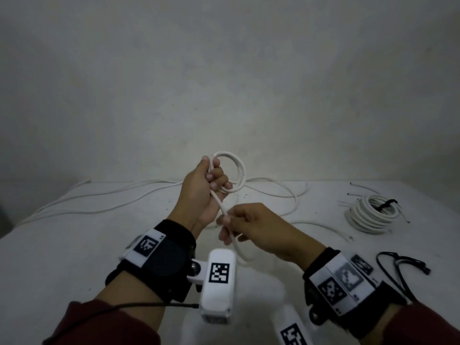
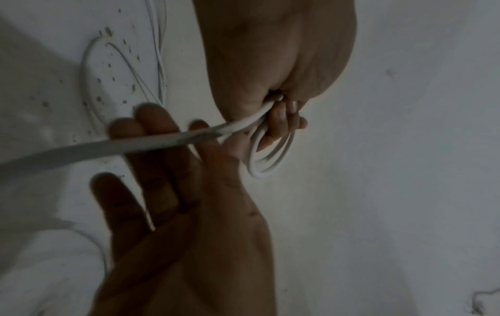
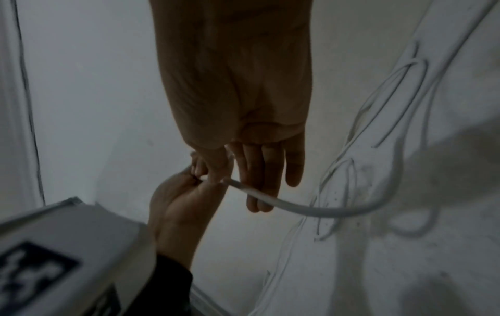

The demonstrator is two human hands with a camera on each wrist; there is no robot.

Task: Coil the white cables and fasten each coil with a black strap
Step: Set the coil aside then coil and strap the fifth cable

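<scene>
The left hand (image 1: 202, 189) holds a small coil (image 1: 230, 173) of white cable above the table's far middle. Just nearer, the right hand (image 1: 258, 230) pinches the free run (image 1: 220, 204), which slants near-right from the coil, so the next loop probably comes up from there.

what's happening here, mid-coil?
Yes, mid-coil. The left hand grips a small coil of white cable raised above the table. The right hand pinches the trailing cable just below it, apparently feeding the next loop. More loose white cables lie across the table. At the far right sits one finished coil, already fastened with a black strap. Spare black straps lie near the right wrist.
</scene>
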